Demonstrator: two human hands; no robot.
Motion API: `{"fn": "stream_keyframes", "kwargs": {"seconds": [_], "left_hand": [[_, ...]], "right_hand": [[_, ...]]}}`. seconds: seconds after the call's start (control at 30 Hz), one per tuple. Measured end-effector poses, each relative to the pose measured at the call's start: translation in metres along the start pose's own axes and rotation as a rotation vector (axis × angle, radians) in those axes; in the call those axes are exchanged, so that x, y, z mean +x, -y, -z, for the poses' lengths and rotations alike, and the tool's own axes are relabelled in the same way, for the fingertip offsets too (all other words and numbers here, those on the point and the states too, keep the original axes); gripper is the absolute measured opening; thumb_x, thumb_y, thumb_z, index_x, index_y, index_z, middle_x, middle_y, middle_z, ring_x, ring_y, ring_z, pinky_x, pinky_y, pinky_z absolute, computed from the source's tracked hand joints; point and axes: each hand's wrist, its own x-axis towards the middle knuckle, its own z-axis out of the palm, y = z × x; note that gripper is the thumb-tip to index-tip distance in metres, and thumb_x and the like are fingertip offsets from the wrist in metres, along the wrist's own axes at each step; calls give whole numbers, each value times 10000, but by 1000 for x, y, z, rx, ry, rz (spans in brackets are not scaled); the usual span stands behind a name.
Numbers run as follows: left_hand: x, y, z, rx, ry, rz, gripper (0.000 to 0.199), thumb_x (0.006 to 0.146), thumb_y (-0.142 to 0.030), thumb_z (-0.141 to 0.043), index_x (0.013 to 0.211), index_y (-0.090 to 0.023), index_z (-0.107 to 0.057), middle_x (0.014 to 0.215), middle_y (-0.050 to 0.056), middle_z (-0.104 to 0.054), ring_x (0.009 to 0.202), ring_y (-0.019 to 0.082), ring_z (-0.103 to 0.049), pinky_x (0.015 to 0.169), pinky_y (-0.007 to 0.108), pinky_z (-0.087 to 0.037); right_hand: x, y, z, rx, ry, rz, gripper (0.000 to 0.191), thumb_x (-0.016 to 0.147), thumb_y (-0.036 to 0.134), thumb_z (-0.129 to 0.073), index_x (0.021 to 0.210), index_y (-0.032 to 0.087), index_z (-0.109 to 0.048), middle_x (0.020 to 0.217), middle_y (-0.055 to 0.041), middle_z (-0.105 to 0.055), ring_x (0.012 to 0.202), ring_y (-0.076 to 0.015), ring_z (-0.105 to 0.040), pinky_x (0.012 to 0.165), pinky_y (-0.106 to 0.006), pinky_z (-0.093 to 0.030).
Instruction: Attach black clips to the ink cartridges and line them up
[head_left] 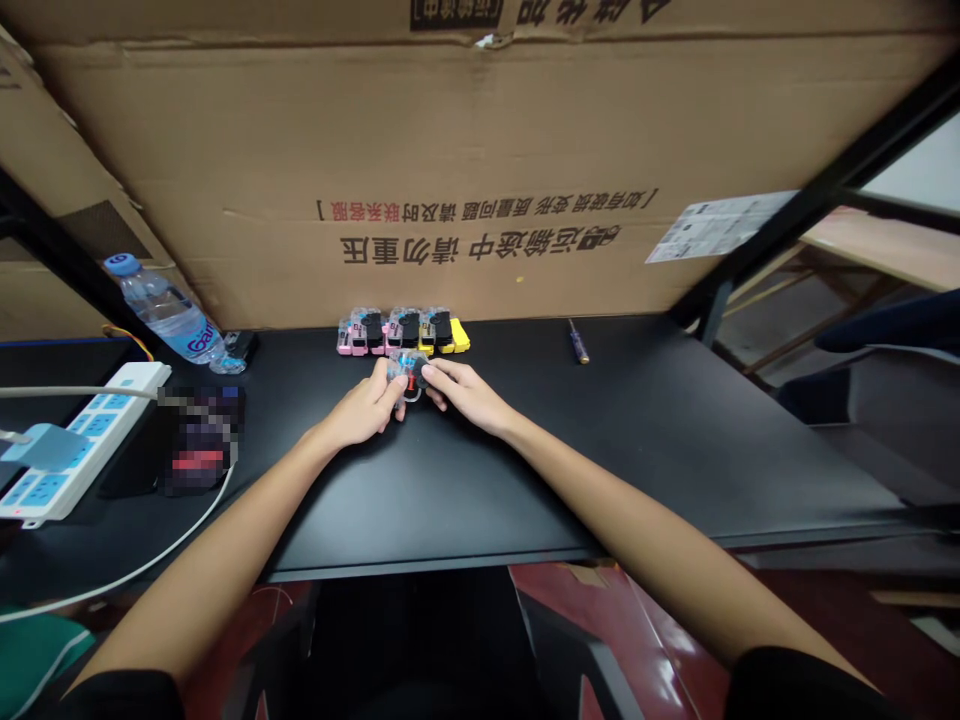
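My left hand and my right hand meet over the black table. Between them is a small clear plastic device with blue, red and black parts, gripped from both sides. The thumbs lie on its upper face, and the other fingers curl beneath, partly hidden. A pale loop shows at its near edge. Just beyond stands a row of several similar clear devices with black round parts and pink or yellow pieces.
A screwdriver lies to the right on the table. At the left are a water bottle, a white power strip, a white cable and a blurred-out dark object. Cardboard walls the back.
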Motion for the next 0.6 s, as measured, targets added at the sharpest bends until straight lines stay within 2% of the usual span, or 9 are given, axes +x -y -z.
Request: {"fn": "stream_keyframes", "kwargs": {"seconds": [0.13, 0.3, 0.47, 0.6], "left_hand": [[-2, -4, -2, 29, -21, 22, 336, 1134, -597, -338, 1107, -263, -363, 787, -50, -703, 430, 114, -511, 505, 261, -405], [-3, -12, -3, 190, -67, 15, 286, 1123, -540, -414, 1081, -257, -409, 773, -12, -720, 601, 175, -649, 593, 283, -436], [1, -10, -4, -193, -17, 11, 439, 1096, -681, -409, 1168, -248, -412, 715, -60, -641, 402, 110, -479, 437, 253, -359], [3, -7, -1, -310, 8, -5, 499, 1053, -721, -509, 1157, -238, -443, 685, -65, -631, 406, 97, -496, 431, 237, -378]], "right_hand": [[0, -1, -2, -26, -1, 9, 560, 1010, 767, -578, 841, 234, -544, 671, 46, -497, 617, -149, -471, 637, -304, -426], [-1, -1, -6, -36, -8, 21, 576, 999, 791, -568, 889, 226, -577, 679, 47, -492, 614, -145, -446, 613, -303, -398], [1, -3, -5, 67, 5, 6, 553, 998, 768, -605, 872, 231, -565, 659, 53, -475, 592, -139, -436, 588, -296, -374], [0, -1, -4, 81, 28, -5, 553, 1005, 756, -608, 840, 231, -552, 654, 50, -482, 588, -140, -438, 592, -296, -369]]}}
